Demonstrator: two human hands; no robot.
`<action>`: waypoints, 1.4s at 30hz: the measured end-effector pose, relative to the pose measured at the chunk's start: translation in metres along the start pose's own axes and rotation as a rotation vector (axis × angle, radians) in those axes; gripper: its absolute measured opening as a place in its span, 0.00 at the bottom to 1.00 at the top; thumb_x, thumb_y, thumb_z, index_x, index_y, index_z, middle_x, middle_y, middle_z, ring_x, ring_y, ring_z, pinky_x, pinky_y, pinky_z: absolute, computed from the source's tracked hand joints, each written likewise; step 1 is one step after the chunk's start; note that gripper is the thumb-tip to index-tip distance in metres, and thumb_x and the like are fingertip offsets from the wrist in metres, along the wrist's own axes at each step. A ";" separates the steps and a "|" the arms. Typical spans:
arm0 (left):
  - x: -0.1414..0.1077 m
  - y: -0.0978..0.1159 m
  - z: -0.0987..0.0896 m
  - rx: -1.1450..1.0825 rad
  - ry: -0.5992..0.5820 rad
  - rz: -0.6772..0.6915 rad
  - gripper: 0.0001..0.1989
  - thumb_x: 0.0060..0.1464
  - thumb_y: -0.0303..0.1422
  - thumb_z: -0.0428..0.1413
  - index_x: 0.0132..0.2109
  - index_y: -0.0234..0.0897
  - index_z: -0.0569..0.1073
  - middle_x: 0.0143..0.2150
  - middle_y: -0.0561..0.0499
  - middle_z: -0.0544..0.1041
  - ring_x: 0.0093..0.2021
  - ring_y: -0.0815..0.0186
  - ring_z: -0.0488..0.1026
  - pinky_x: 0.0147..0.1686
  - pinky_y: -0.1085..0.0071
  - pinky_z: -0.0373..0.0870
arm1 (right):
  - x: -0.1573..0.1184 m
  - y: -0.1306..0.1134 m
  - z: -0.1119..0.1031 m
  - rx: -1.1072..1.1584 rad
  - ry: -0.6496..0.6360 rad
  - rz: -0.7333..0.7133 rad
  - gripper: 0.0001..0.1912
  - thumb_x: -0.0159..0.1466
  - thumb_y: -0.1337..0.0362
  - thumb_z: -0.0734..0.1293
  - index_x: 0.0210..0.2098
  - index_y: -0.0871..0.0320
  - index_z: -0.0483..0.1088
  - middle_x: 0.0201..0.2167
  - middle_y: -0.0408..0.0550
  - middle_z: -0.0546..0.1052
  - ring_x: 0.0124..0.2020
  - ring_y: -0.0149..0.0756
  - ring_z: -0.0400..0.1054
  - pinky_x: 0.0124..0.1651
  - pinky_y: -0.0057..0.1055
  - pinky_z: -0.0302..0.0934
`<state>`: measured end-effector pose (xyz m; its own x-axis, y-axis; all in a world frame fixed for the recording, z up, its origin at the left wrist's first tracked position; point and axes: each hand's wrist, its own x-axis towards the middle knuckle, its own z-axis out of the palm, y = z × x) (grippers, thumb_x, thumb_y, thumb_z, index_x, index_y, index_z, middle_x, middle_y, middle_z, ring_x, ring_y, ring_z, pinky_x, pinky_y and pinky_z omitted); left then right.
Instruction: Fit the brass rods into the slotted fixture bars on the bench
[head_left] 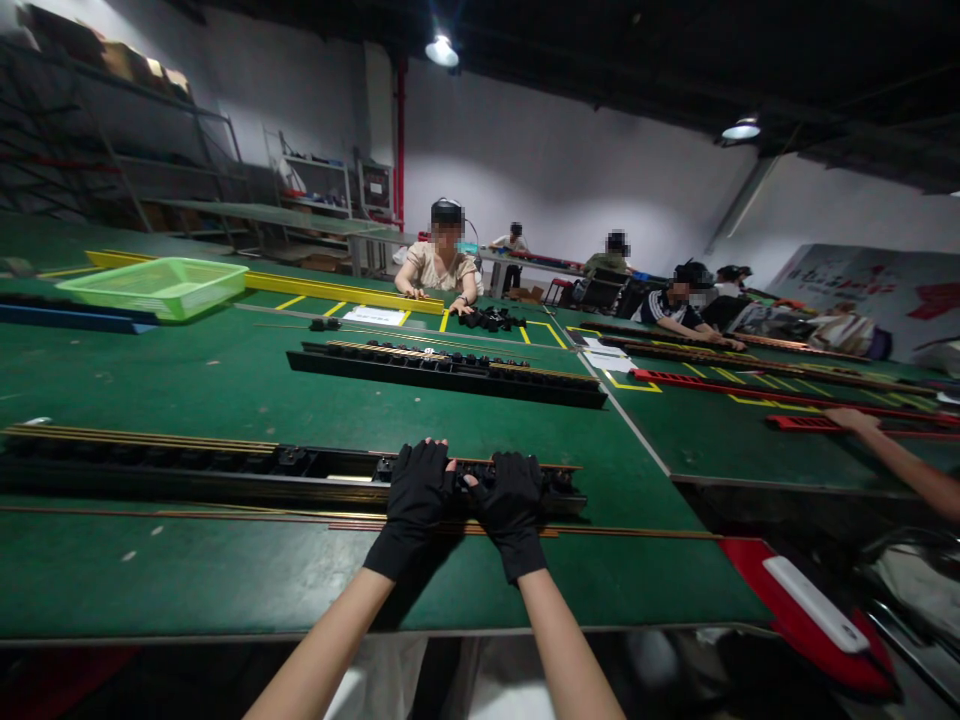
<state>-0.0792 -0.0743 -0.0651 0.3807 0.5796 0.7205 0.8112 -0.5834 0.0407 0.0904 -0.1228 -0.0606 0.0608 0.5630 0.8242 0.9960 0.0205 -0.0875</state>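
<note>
A long black channel (330, 487) lies across the green table in front of me, with a row of black blocks (291, 458) and thin brass-coloured rods (150, 437) in it. My left hand (421, 490), in a black fingerless glove, is closed over the channel toward its right part. Beside it my right hand (512, 492), gloved the same way, also curls over the channel near the right end. Both thumbs point at each other above the black parts. What lies beneath my palms and fingers is hidden. Loose thin rods (630, 532) lie along the near side of the channel.
Beyond it rests a second black channel (450, 375) with blocks and rods. A green basket (161, 290) and a yellow rail (345, 294) lie farther back. A person (442, 265) works opposite; another person's hand (855, 420) touches a red rail (802, 424). A red stool (810, 620) stands at right.
</note>
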 end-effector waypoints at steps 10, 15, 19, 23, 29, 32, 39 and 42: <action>0.005 0.006 -0.005 0.054 -0.015 -0.009 0.17 0.64 0.33 0.46 0.49 0.32 0.76 0.48 0.39 0.80 0.49 0.51 0.74 0.57 0.50 0.61 | 0.000 0.000 -0.002 -0.004 -0.035 0.011 0.26 0.62 0.43 0.65 0.41 0.62 0.74 0.38 0.56 0.78 0.43 0.47 0.69 0.59 0.46 0.53; 0.006 0.007 -0.004 0.088 0.042 -0.014 0.18 0.65 0.33 0.44 0.48 0.32 0.77 0.45 0.39 0.80 0.46 0.52 0.75 0.55 0.51 0.63 | 0.000 0.000 -0.002 -0.001 -0.031 0.009 0.27 0.63 0.43 0.64 0.42 0.62 0.74 0.38 0.56 0.78 0.44 0.47 0.69 0.60 0.46 0.52; 0.005 0.007 -0.002 0.075 -0.016 -0.039 0.18 0.64 0.33 0.44 0.49 0.34 0.77 0.49 0.39 0.80 0.49 0.52 0.75 0.57 0.50 0.62 | 0.000 0.000 -0.001 0.013 -0.046 0.016 0.27 0.63 0.43 0.64 0.42 0.62 0.74 0.38 0.56 0.78 0.44 0.46 0.69 0.59 0.46 0.52; 0.005 0.010 0.001 0.006 -0.046 -0.049 0.19 0.64 0.34 0.44 0.52 0.33 0.76 0.57 0.37 0.75 0.60 0.47 0.69 0.60 0.44 0.58 | -0.001 0.000 0.000 0.024 -0.038 0.017 0.25 0.64 0.44 0.64 0.42 0.62 0.74 0.39 0.56 0.78 0.45 0.47 0.69 0.60 0.47 0.52; 0.007 0.016 0.001 -0.074 -0.118 -0.032 0.17 0.63 0.35 0.46 0.49 0.34 0.77 0.55 0.37 0.77 0.57 0.48 0.71 0.60 0.44 0.58 | -0.003 0.002 0.004 0.010 -0.029 0.010 0.26 0.63 0.43 0.63 0.42 0.61 0.73 0.38 0.56 0.78 0.44 0.47 0.69 0.60 0.47 0.52; 0.008 0.018 -0.001 -0.066 -0.165 -0.047 0.15 0.61 0.35 0.48 0.47 0.34 0.77 0.53 0.37 0.77 0.54 0.47 0.72 0.59 0.44 0.59 | -0.003 0.003 0.004 0.001 -0.023 0.007 0.26 0.63 0.43 0.63 0.42 0.61 0.73 0.38 0.56 0.78 0.44 0.47 0.69 0.60 0.47 0.52; 0.011 0.018 -0.005 -0.064 -0.175 -0.056 0.15 0.61 0.33 0.48 0.46 0.34 0.76 0.51 0.36 0.77 0.52 0.48 0.73 0.57 0.45 0.61 | -0.003 0.002 0.004 0.036 -0.037 0.025 0.27 0.63 0.43 0.63 0.42 0.62 0.73 0.38 0.57 0.77 0.45 0.46 0.68 0.60 0.47 0.53; 0.012 0.018 -0.004 -0.043 -0.164 -0.048 0.15 0.62 0.34 0.47 0.45 0.35 0.77 0.51 0.37 0.78 0.52 0.48 0.74 0.57 0.44 0.61 | -0.004 0.001 0.006 0.026 -0.021 0.023 0.25 0.63 0.44 0.63 0.42 0.61 0.73 0.38 0.57 0.77 0.45 0.47 0.69 0.60 0.48 0.53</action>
<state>-0.0619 -0.0796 -0.0531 0.4120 0.6908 0.5942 0.8118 -0.5744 0.1048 0.0908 -0.1197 -0.0675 0.0821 0.5810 0.8098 0.9923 0.0284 -0.1209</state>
